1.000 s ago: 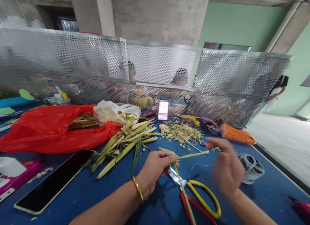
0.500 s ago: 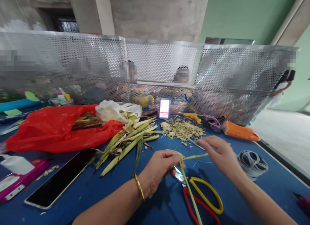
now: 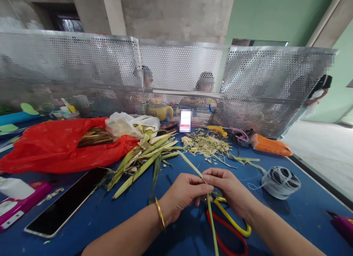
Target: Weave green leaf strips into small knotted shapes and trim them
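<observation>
Left hand (image 3: 183,191) and right hand (image 3: 231,190) are pinching 1 green leaf strip (image 3: 213,228) between them, meeting near its middle, probably so it is not twisting or slipping. Its near end is running over the scissors (image 3: 230,219), which are lying beneath the hands, seemingly for quick reach. Farther out, a ball of string (image 3: 281,184) is sitting on the right, while scraps (image 3: 206,144) and long leaves (image 3: 146,168) are lying beyond, likely giving both hands room.
</observation>
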A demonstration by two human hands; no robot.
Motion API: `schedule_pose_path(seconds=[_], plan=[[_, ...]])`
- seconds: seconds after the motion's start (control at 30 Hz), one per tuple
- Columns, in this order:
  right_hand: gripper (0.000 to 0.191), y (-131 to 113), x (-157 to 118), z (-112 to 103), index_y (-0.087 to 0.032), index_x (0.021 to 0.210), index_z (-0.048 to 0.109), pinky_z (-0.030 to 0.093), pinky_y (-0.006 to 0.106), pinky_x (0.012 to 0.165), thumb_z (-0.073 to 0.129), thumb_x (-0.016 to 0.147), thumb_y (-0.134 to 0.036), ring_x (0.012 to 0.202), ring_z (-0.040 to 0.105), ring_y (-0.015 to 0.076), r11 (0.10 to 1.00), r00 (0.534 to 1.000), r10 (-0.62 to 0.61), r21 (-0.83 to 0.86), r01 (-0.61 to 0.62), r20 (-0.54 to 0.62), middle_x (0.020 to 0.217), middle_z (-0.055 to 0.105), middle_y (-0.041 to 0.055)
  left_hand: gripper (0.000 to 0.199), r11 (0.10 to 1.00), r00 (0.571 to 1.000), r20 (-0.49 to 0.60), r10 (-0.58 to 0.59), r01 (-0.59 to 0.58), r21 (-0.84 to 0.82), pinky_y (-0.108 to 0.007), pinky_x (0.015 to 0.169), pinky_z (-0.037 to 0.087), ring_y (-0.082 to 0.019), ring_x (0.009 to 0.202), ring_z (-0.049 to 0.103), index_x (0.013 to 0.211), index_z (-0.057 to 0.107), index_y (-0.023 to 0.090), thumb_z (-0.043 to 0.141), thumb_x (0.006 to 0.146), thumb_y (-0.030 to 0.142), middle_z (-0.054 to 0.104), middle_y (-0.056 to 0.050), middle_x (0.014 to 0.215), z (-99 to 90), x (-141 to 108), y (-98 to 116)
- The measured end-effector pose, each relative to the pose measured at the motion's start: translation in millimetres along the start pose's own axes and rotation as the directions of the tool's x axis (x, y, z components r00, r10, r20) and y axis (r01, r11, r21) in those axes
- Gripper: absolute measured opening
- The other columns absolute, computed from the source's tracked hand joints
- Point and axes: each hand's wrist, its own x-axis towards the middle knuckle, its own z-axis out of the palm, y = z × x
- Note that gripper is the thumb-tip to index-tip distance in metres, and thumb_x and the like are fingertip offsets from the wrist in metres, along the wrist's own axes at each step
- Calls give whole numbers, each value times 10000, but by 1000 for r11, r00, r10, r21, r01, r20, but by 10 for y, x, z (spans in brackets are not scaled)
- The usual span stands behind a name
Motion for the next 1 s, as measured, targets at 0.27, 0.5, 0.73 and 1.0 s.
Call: schedule_pose_path(seconds=[0.27,0.5,0.73,1.0], plan=[[279,-25,-17,104,-152,647,574,370,202,470,740,670,-375,481,430,73,990,983,-132,-72,124,-125,540,511,-45,255,999,999,6,-41,41,25,-204,415,216,-56,410,397,603,684,137,723,622,388,563,3,515,45,-15,5],[227,-89,-20,44,-175,731,621,441,269,638,623,781,-396,687,563,158,838,886,-409,-473,271,-218,709,619,10,287,1000,1000,12,-11,11,2,-204,416,229,-63,434,458,670,692,128,706,662,414,675,-54,660,-22,19,-42],[196,-206,-222,71,-217,1029,615,392,329,762,471,906,-165,754,574,157,-77,681,-536,-833,548,498,818,644,24,245,956,991,-122,-51,13,-294,-194,451,322,-87,514,534,728,679,128,705,668,364,622,-8,628,-129,93,16],[226,144,-162,241,-129,955,586,350,387,761,369,900,-106,775,542,228,-639,614,-356,-663,390,704,839,606,93,345,900,983,-143,-115,42,-435,-213,593,441,-132,637,624,819,673,113,804,502,142,703,-69,734,-54,69,-6]])
